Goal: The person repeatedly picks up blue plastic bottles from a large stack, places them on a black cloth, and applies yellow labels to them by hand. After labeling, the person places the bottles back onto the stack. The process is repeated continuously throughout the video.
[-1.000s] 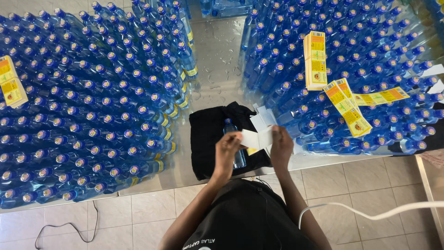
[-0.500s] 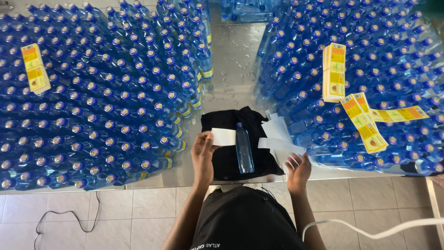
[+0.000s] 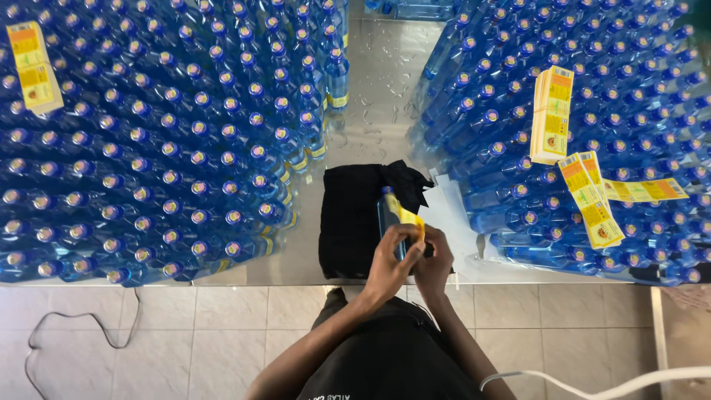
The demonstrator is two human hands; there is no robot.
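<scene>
step in hand: sticking a yellow label [image 3: 412, 219] onto a single blue plastic bottle [image 3: 390, 215]; by the look of it the label is being pressed and wrapped around the bottle's body, partway on.
bottle: lies on its side on a folded black cloth [image 3: 348, 222], cap pointing away from the person, in the gap between two big blocks of bottles.
left hand [image 3: 390, 261]: fingers curled over the bottle's lower body, pressing on the label's near edge; grasping the bottle.
right hand [image 3: 435, 259]: just beside the left one, fingertips on the label's right side; it looks closed on the bottle and label together, though how firmly i cannot tell.
work surface: a shiny metal table [image 3: 370, 111], wet in spots, with the cloth near its front edge.
left block: standing blue bottles [image 3: 148, 141], the front row already showing yellow bands; a small label stack [image 3: 33, 65] rests on the caps at the far left.
right block: more standing bottles [image 3: 592, 96], with a thick stack of labels [image 3: 552, 115] and loose label strips [image 3: 592, 200] lying on the caps.
white backing papers [image 3: 452, 215]: scattered just right of the cloth.
next move calls for: in my judgement, smoothing the free end round without creases, keeping the bottle from rolling.
</scene>
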